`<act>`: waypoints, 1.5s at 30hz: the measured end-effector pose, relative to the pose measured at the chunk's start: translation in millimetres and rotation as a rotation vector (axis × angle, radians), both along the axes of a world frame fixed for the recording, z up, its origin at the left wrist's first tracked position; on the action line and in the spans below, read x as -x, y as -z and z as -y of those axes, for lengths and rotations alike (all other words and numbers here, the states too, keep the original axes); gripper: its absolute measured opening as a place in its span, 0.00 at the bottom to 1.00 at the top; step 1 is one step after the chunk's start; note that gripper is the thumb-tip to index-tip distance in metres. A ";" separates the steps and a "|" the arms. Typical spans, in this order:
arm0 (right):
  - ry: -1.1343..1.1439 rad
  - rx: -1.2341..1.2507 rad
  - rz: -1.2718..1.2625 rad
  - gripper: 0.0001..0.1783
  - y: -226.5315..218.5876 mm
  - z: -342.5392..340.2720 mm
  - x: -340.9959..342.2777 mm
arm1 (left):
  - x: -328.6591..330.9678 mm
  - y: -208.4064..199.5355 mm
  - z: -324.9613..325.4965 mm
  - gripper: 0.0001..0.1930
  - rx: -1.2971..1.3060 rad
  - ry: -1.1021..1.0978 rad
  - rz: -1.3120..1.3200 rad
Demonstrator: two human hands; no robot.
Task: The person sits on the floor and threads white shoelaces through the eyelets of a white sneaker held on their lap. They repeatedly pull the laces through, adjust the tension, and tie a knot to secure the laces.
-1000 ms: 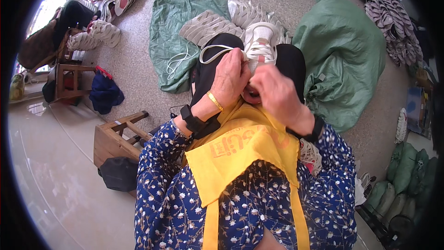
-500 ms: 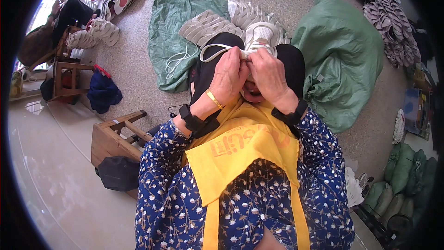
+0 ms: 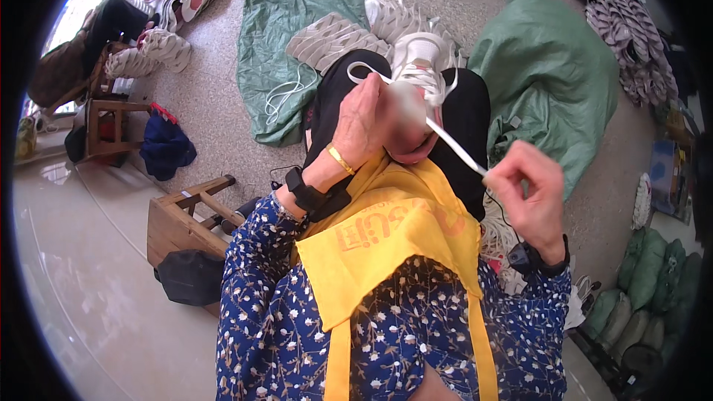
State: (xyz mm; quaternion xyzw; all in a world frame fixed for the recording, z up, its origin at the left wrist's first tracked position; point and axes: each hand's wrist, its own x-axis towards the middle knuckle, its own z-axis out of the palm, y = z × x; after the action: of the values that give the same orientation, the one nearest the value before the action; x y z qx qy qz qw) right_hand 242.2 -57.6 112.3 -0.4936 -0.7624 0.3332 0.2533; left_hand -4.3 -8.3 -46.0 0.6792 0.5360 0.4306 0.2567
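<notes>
A white sneaker upper (image 3: 420,49) lies between my knees, toe pointing away, its opening lined in pink. My left hand (image 3: 358,125) is closed on its left side, and a loop of white lace curves out past the fingertips. Part of the upper beside those fingers is blurred. Out to the right, the lace (image 3: 457,146) runs taut from the upper to my right hand (image 3: 531,191), whose thumb and fingers pinch its end. Another lace loop stands at the right of the eyelets.
Stacked pale shoe uppers (image 3: 336,38) lie on a green sheet (image 3: 271,37) beyond my knees. A bulging green sack (image 3: 546,82) is at the right. A wooden stool (image 3: 178,223) stands at the left. White laces (image 3: 499,230) hang beside my right thigh.
My right hand has left the upper and swung right and toward me, drawing the lace out straight. The loop by my left hand has shrunk. My left hand has hardly moved.
</notes>
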 end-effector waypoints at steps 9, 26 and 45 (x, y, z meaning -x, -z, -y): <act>0.203 -0.072 -0.162 0.04 83.7 -51.6 -1.5 | -4.0 -5.7 -4.5 0.08 -0.012 0.031 -0.047; 0.185 0.245 -0.548 0.03 130.3 -75.3 33.9 | -2.0 -13.5 -0.1 0.09 0.069 0.096 0.006; -0.134 -0.341 -0.013 0.06 111.5 -97.8 25.4 | -14.1 -29.2 -9.1 0.07 -0.058 0.156 0.005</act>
State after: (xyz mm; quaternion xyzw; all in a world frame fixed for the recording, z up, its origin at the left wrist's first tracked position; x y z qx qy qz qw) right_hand 216.8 40.2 0.7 -0.3895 -0.8373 0.2183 0.3155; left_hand 9.7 0.8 -16.9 0.7248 0.4683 0.4264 0.2712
